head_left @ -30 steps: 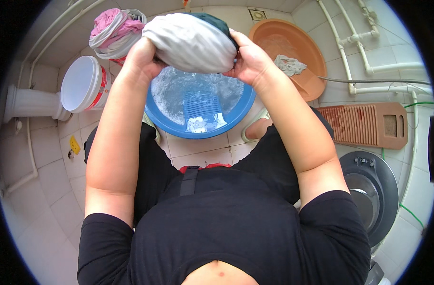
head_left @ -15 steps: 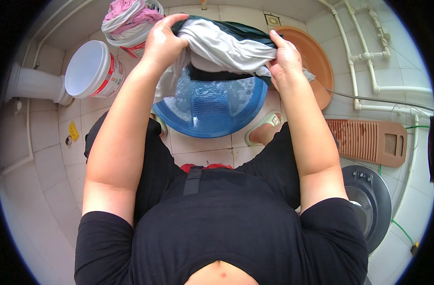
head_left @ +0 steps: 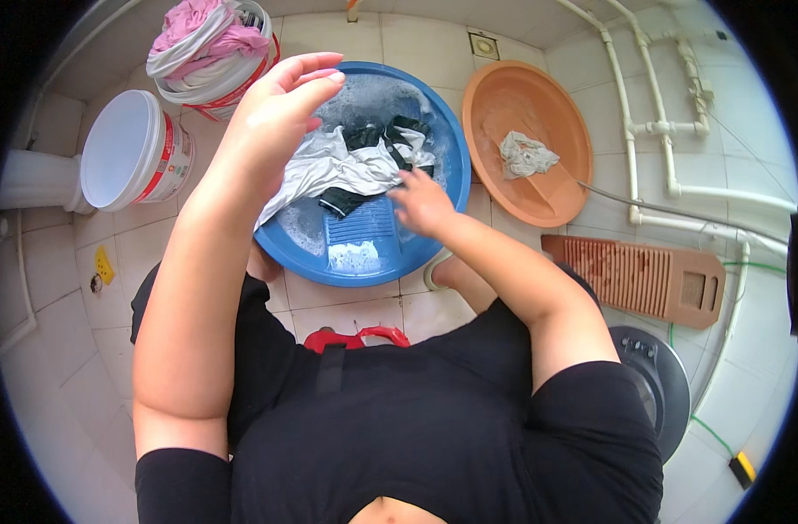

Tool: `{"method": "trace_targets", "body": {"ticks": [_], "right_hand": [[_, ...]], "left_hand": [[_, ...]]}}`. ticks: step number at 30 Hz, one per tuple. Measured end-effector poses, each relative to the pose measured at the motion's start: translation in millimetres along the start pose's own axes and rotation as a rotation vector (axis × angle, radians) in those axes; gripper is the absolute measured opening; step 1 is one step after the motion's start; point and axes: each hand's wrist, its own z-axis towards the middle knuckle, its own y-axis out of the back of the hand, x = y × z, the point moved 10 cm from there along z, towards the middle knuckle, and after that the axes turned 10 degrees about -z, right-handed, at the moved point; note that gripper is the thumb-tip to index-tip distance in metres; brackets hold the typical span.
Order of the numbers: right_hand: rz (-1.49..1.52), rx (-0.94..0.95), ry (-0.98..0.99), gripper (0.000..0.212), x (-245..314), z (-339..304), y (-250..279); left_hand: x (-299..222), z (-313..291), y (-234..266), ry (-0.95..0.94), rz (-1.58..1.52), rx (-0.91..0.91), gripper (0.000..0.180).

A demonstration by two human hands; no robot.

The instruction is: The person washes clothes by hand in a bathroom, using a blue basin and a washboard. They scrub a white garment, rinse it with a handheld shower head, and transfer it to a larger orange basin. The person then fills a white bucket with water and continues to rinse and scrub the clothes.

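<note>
Garment of white and dark-green cloth, upper centre: submerge evenly in round blue plastic basin, with left hand half-spread, empty; right hand blurred, spread and grip unclear.

left hand high, right hand low

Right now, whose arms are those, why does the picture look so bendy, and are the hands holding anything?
They belong to a person, not a robot. A wide fisheye camera on the person's head looks down, so straight edges bend near the picture's rim.

The left hand is raised, open and empty. The right hand is beside a white and dark green garment in the blue basin; it's blurry, so I can't tell whether it touches.

On the tiled floor around it are an orange basin with a crumpled pale cloth, and two buckets, one heaped with pink and white cloth.
</note>
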Motion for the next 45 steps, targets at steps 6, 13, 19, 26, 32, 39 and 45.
{"method": "trace_targets", "body": {"ticks": [6,13,19,26,32,39,45], "right_hand": [[-0.322,0.176,0.491,0.042,69,74,-72],[-0.27,0.378,0.206,0.059,13,160,-123],[-0.213,0.619,-0.141,0.06,-82,182,-174],[0.284,-0.086,-0.315,0.043,-79,191,-188],[0.077,0.256,0.032,0.063,-62,172,-136],[-0.25,0.199,-0.196,0.063,-35,150,-150],[0.055,-0.176,0.211,0.049,-67,119,-80]], "left_hand": [[-22,21,19,-0.097,-0.084,-0.042,0.033],[-21,34,39,-0.05,-0.078,-0.094,0.031],[6,50,48,0.11,-0.046,-0.125,0.033],[12,58,36,0.163,-0.019,-0.119,0.033],[17,56,18,0.173,-0.064,-0.058,0.033],[18,53,5,0.175,-0.074,-0.012,0.033],[13,41,7,0.146,-0.039,-0.003,0.033]]}}
